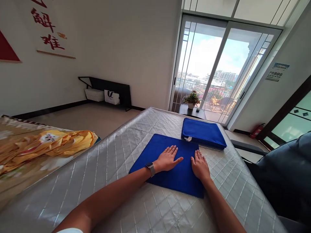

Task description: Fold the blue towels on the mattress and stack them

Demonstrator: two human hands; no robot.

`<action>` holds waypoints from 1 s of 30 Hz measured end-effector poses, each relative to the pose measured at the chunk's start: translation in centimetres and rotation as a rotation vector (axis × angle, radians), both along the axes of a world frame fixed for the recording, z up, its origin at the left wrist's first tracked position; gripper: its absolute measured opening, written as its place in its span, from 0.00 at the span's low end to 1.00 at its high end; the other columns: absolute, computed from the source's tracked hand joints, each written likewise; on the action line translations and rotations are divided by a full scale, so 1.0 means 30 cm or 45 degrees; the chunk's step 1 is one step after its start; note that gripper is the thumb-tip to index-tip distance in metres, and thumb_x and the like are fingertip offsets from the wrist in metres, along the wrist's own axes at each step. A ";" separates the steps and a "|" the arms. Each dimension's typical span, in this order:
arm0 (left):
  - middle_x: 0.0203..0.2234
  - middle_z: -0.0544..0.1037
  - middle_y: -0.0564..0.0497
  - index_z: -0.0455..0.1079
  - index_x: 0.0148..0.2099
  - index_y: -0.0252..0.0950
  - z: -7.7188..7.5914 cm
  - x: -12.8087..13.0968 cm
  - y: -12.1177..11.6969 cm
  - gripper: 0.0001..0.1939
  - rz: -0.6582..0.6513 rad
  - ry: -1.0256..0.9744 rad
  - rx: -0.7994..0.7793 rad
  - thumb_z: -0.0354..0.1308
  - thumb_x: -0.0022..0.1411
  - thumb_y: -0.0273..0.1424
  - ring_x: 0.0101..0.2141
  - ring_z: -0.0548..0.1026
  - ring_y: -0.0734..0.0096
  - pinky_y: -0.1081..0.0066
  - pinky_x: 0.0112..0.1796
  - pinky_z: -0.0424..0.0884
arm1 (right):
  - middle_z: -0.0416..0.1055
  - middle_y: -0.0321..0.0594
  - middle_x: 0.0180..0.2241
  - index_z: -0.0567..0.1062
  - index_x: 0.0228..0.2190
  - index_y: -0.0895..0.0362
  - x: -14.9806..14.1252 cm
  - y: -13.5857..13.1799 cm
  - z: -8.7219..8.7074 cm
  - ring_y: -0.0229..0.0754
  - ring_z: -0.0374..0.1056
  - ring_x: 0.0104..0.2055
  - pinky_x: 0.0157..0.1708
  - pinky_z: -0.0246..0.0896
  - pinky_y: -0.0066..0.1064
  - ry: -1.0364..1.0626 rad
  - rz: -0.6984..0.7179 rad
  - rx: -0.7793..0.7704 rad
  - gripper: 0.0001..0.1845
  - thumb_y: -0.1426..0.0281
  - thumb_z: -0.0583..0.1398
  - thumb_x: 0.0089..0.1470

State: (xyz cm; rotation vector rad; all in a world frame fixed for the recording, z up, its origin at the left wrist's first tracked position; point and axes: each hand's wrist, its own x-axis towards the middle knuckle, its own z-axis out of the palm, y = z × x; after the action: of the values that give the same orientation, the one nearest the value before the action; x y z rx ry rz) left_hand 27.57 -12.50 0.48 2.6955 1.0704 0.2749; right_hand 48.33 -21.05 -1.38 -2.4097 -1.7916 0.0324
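A flat blue cloth (145,158) lies spread on the silver quilted surface (109,161) in front of me. My left hand (168,158) rests flat on the middle of this cloth, thumb stretched out to the side, a watch (150,169) on its wrist. At the cloth's right edge lies my right hand (200,164), palm down with fingers extended. Just beyond it sits a thicker blue stack of folded cloth (204,132), with a small white tag (188,139) at its near left corner. Neither hand grasps anything.
To the left, a rumpled yellow cloth (58,142) lies on a patterned cover. A black sofa (286,174) borders the right side. Beyond the far edge stand a small dark table (191,111) with a potted plant (191,98) and sliding glass doors (209,71).
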 end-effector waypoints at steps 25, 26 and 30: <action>0.72 0.50 0.37 0.51 0.73 0.27 -0.031 -0.428 0.074 0.47 0.285 -0.116 0.045 0.34 0.70 0.60 0.71 0.48 0.53 0.57 0.68 0.46 | 0.43 0.49 0.73 0.50 0.70 0.68 0.054 0.013 -0.073 0.44 0.37 0.74 0.71 0.32 0.39 -0.059 0.004 -0.013 0.38 0.59 0.37 0.68; 0.72 0.49 0.37 0.51 0.73 0.27 -0.033 -0.430 0.074 0.47 0.280 -0.120 0.038 0.34 0.70 0.60 0.71 0.48 0.53 0.56 0.68 0.46 | 0.43 0.49 0.73 0.50 0.70 0.68 0.052 0.013 -0.070 0.44 0.38 0.74 0.71 0.33 0.39 -0.055 -0.003 -0.007 0.38 0.59 0.37 0.68; 0.72 0.49 0.35 0.51 0.73 0.26 -0.043 -0.433 0.074 0.46 0.272 -0.121 0.041 0.34 0.70 0.59 0.71 0.48 0.53 0.56 0.68 0.45 | 0.45 0.51 0.72 0.51 0.69 0.69 0.040 0.009 -0.045 0.45 0.40 0.74 0.70 0.35 0.41 -0.046 -0.007 0.007 0.38 0.59 0.38 0.68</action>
State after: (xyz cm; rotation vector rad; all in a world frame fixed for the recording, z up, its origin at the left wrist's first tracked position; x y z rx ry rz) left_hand 14.57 -10.28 -0.80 2.5670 1.3369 0.4552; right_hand 49.52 -20.78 -2.71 -2.4266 -1.7972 -0.0170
